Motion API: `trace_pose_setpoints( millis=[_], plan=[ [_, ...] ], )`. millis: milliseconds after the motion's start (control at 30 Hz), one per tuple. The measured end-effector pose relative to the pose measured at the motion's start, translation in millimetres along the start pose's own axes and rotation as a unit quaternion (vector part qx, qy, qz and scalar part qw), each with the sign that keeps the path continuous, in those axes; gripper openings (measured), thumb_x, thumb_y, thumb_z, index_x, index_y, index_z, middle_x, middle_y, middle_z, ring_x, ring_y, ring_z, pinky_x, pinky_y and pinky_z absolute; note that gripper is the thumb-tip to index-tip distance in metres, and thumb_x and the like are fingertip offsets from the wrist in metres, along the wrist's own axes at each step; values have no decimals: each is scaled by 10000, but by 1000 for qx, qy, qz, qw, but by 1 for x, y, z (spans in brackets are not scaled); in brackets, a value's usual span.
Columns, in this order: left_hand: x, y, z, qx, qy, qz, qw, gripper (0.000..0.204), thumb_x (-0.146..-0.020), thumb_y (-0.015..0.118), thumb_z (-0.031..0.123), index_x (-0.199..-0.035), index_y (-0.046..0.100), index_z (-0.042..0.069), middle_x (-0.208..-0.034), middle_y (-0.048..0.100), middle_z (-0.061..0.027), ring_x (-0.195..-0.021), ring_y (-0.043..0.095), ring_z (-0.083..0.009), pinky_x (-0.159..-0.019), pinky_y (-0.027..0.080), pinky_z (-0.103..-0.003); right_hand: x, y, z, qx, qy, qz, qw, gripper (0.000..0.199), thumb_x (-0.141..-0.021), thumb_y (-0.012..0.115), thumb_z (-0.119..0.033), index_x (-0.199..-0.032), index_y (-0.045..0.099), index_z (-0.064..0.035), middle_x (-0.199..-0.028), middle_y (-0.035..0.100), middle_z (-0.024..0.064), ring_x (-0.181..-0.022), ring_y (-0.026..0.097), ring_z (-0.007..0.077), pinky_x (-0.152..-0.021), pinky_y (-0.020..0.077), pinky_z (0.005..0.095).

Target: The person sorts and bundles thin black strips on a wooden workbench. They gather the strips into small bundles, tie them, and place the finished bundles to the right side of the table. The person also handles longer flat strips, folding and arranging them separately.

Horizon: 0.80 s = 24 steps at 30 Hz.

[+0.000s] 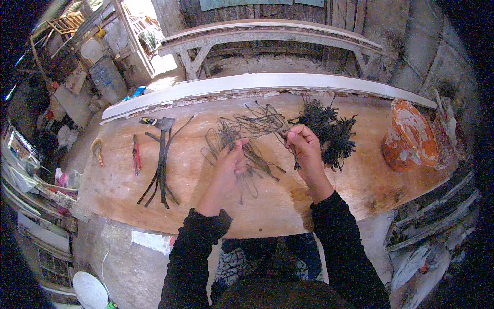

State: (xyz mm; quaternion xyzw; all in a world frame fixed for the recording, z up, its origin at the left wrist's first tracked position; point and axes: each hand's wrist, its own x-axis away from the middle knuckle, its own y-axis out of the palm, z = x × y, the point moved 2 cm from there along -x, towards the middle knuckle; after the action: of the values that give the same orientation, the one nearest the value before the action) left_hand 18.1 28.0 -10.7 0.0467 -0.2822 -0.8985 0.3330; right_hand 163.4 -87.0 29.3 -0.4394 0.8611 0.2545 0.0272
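Both my hands are raised over the middle of a wooden tabletop [216, 198], among thin dark looped strands [254, 121] that look like cord or wire. My left hand [231, 162], slightly blurred, is closed on a loose bunch of these strands, whose loops fan out around it. My right hand [307, 149] pinches the end of another bunch between thumb and fingers. Strands stretch across the gap between the two hands. Just beyond my right hand lies a heap of black strand bundles [329, 131] with many short ends sticking out.
Left on the tabletop are long black strips [163, 170], a broad-bladed scraper [163, 123], a slim red tool [136, 155] and a small curved yellowish object [96, 150]. An orange bucket [417, 136] smeared white lies at the right. A long white board [267, 81] edges the far side; a bench [278, 36] stands behind.
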Motion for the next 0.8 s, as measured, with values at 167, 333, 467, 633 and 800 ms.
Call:
trace_pose_setpoints(
  millis=[167,333,467,633,800],
  plan=[
    [5,7,6,12,47,-12,999,404,-788,538,345,-1064,455,63,-545,274,77,-427,261,-21,-370,195,-169,1,1,2,-53,37,-62,996,65,-772,556,-117,-769,515,-67,-704,523,-8,-627,486,76,-600,390,205],
    [3,7,6,22,122,-47,991,424,-754,589,315,-1070,454,66,-573,300,74,-426,270,-18,-370,196,-165,5,7,11,10,54,-104,993,78,-767,572,-117,-770,528,-53,-709,522,-9,-627,478,76,-594,388,212],
    [-1,-1,1,39,91,-33,995,343,-762,582,325,-969,483,69,-597,348,64,-422,276,-29,-382,218,-170,12,17,18,112,118,-157,974,65,-765,573,-106,-776,547,-47,-734,532,-2,-675,484,80,-613,387,214],
    [1,-1,3,46,84,48,994,279,-801,514,382,-810,478,106,-611,395,48,-453,318,-44,-410,246,-177,12,18,25,161,128,-161,965,66,-772,565,-112,-784,555,-47,-744,543,2,-687,491,84,-600,395,215],
    [4,7,11,29,94,108,989,256,-837,443,398,-795,444,145,-629,426,46,-485,325,-37,-408,261,-163,5,8,23,153,123,-118,973,62,-775,563,-108,-774,563,-46,-719,540,-1,-654,488,74,-566,388,197]
  ],
)
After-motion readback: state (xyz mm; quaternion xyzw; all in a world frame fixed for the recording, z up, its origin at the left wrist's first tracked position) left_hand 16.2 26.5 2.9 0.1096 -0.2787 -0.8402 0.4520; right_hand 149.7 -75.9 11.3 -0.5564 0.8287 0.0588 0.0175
